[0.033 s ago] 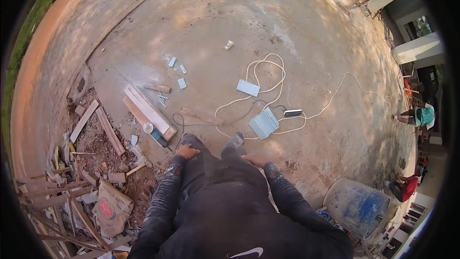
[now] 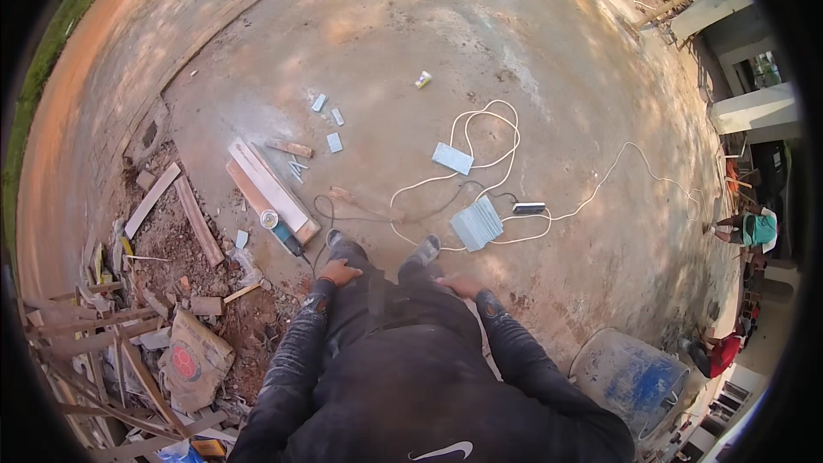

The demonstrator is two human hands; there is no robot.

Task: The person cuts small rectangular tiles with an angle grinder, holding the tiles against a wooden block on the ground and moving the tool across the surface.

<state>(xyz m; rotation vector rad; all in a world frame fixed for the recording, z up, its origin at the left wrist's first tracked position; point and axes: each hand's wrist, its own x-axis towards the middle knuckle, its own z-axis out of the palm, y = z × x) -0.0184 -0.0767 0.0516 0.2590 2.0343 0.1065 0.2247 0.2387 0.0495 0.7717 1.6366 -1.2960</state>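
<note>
My left hand (image 2: pixel 340 272) rests on my left leg near the knee, its fingers laid over the dark trousers. On the other leg lies my right hand (image 2: pixel 461 285), fingers flat and pointing inward. Both look empty. Ahead of the left hand, a blue angle grinder (image 2: pixel 283 232) with a round disc leans by long pale boards (image 2: pixel 273 188). Beyond my feet a stack of light blue-grey tiles (image 2: pixel 477 224) sits on the concrete. Farther off is another small tile stack (image 2: pixel 453 158), beside a looped white cable (image 2: pixel 517 133).
A black power strip (image 2: pixel 529 208) lies right of the tiles. Cut tile pieces (image 2: pixel 334 142) and a small yellow-and-white container (image 2: pixel 423 79) lie farther out. Rubble, scrap wood and a brown sack (image 2: pixel 195 360) fill the left. A blue-stained drum (image 2: pixel 630 381) stands right; two people (image 2: pixel 758 230) are beyond.
The view has turned slightly, so the things on the ground sit a little differently in the picture. Both hands stay on my legs.
</note>
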